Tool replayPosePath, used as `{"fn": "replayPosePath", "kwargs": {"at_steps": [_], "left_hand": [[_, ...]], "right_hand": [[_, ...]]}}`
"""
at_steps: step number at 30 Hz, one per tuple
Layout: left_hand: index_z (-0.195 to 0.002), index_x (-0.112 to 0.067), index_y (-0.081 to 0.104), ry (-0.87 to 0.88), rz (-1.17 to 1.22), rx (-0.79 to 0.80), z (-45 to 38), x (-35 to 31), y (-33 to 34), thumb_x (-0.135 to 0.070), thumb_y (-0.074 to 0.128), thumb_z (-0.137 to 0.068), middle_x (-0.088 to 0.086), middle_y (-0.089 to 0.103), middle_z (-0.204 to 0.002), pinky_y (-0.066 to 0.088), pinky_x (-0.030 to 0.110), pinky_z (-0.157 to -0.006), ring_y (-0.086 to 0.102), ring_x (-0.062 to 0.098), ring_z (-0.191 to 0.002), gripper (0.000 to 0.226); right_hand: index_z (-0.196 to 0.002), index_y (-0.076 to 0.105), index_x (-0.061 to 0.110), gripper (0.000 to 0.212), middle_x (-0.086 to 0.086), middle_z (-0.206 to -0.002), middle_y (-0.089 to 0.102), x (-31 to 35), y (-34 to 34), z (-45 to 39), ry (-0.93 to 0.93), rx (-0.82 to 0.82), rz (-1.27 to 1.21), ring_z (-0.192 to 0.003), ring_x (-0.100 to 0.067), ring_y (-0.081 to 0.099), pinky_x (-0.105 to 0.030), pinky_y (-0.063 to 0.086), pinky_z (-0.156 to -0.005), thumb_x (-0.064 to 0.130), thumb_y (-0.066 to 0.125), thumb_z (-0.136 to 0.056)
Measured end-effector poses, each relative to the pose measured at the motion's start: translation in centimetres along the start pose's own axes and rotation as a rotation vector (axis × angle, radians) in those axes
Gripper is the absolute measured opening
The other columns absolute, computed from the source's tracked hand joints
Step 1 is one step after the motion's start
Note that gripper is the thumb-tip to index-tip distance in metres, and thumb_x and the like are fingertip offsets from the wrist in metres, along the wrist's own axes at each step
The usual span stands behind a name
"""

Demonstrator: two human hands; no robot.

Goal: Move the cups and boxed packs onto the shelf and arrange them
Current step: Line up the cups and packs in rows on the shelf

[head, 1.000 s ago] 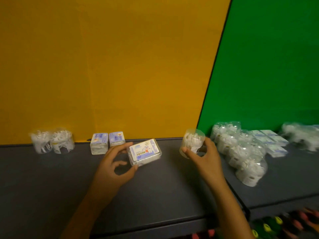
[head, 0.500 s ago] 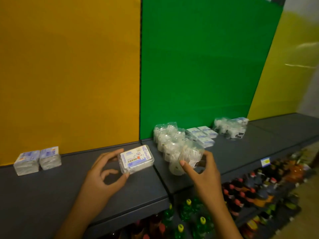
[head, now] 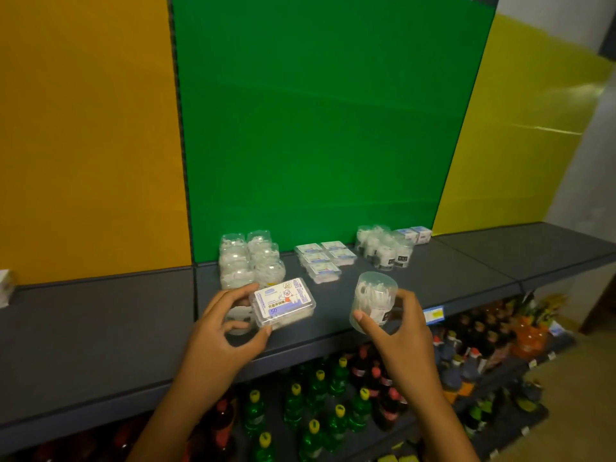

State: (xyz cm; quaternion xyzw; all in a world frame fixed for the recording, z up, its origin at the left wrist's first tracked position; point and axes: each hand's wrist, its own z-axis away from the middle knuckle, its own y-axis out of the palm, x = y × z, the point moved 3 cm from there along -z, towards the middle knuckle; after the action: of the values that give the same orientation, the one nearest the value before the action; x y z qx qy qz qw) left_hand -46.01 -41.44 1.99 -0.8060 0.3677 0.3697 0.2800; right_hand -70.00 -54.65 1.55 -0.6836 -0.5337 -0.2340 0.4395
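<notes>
Above the front edge of the shelf [head: 443, 288], the left hand [head: 220, 335] pinches a boxed pack [head: 283, 306] and the right hand [head: 396, 331] grips a clear cup [head: 373, 301], neither yet set down. Both have travelled from the yellow-backed bay to the green panel [head: 316, 121]; behind them against it stand grouped cups [head: 250, 261] and flat packs [head: 323, 261], so placement looks imminent

Behind my dark grey shelf [head: 466, 261] stand 3 panels: orange [head: 90, 128], green [head: 316, 121], yellow [head: 520, 145]. Below its front edge, bottles [head: 316, 405] crowd a lower shelf in dim light.
</notes>
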Motion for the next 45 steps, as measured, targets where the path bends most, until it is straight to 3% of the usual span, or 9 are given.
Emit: {"fn": "replayPosePath", "kwargs": {"at_steps": [3,9,17,20,23,29,35,40,45], "left_hand": [[-0.125,-0.031,0.056,-0.019,-0.011,0.016,-0.5,0.0,2.9,-0.035,0.072,-0.068,-0.011,0.06,-0.121,0.055,0.029,-0.083,0.056,0.012,-0.114,0.06],[-0.118,-0.028,0.062,0.015,-0.038,0.043,-2.8,0.4,7.3,-0.009,0.076,-0.076,-0.009,0.061,-0.117,0.053,0.021,-0.079,0.057,0.011,-0.114,0.048],[-0.119,-0.027,0.064,0.002,-0.022,0.019,-8.9,5.1,13.7,-0.028,0.073,-0.073,-0.008,0.06,-0.119,0.055,0.026,-0.081,0.059,0.011,-0.111,0.046],[-0.117,-0.026,0.064,-0.043,-0.018,0.01,-11.9,7.6,16.1,-0.009,0.076,-0.077,-0.009,0.059,-0.121,0.056,0.031,-0.082,0.06,0.005,-0.107,0.045],[-0.118,-0.026,0.064,-0.045,-0.075,0.01,-15.0,9.7,18.5,-0.005,0.076,-0.076,-0.011,0.057,-0.122,0.055,0.022,-0.083,0.059,0.0,-0.105,0.048],[-0.114,-0.034,0.062,-0.012,-0.226,0.014,-19.5,13.7,21.6,-0.027,0.074,-0.07,-0.012,0.059,-0.118,0.05,0.014,-0.081,0.056,-0.001,-0.104,0.046],[-0.122,-0.025,0.062,-0.044,-0.44,0.044,-21.1,15.3,24.0,-0.018,0.079,-0.076,-0.011,0.057,-0.121,0.036,0.008,-0.098,0.05,0.001,-0.111,0.049],[-0.129,-0.037,0.055,-0.131,-0.702,0.082,-20.8,16.6,24.9,-0.036,0.071,-0.081,-0.012,0.054,-0.133,0.034,0.038,-0.106,0.044,0.01,-0.125,0.05],[-0.132,-0.042,0.048,-0.212,-0.9,0.097,-19.8,15.9,25.9,-0.044,0.062,-0.086,-0.019,0.047,-0.139,0.018,0.036,-0.103,0.032,0.007,-0.134,0.048]], "right_hand": [[-0.114,0.051,0.029,0.049,0.007,-0.113,0.056,-1.6,-1.8,-1.6,0.0,0.022,0.011,-0.098,0.002,0.054,-0.008,0.042,-0.073,0.04,0.079,-0.076],[-0.115,0.051,0.029,0.048,0.008,-0.112,0.055,-4.2,-3.8,-5.0,-0.023,0.012,0.017,-0.098,0.006,0.053,-0.006,0.042,-0.073,0.039,0.078,-0.076],[-0.113,0.048,0.033,0.047,0.012,-0.111,0.054,-9.5,-4.1,-10.9,-0.01,0.027,0.052,-0.099,0.008,0.051,-0.011,0.043,-0.072,0.04,0.078,-0.077],[-0.114,0.048,0.033,0.049,0.013,-0.113,0.054,-11.2,-3.3,-13.8,0.003,0.096,0.054,-0.097,0.003,0.054,-0.021,0.049,-0.077,0.039,0.078,-0.077],[-0.113,0.048,0.035,0.05,0.013,-0.113,0.056,-12.8,-2.3,-17.3,0.001,0.144,0.054,-0.095,0.0,0.057,-0.024,0.051,-0.078,0.037,0.079,-0.075],[-0.115,0.045,0.032,0.054,0.011,-0.114,0.056,-15.4,-1.0,-22.7,-0.049,0.131,0.071,-0.093,-0.001,0.057,-0.023,0.049,-0.074,0.04,0.079,-0.074],[-0.114,0.045,0.034,0.053,0.008,-0.116,0.057,-16.3,-0.3,-26.2,-0.092,0.129,0.011,-0.099,-0.009,0.058,-0.017,0.045,-0.076,0.04,0.079,-0.074],[-0.117,0.046,0.031,0.055,0.007,-0.114,0.057,-17.1,0.6,-28.1,-0.136,0.186,-0.049,-0.099,-0.012,0.058,-0.028,0.051,-0.08,0.039,0.08,-0.074],[-0.119,0.046,0.031,0.057,0.009,-0.116,0.057,-18.3,0.5,-29.5,-0.14,0.263,-0.094,-0.102,-0.013,0.058,-0.039,0.054,-0.086,0.042,0.079,-0.074]]}}
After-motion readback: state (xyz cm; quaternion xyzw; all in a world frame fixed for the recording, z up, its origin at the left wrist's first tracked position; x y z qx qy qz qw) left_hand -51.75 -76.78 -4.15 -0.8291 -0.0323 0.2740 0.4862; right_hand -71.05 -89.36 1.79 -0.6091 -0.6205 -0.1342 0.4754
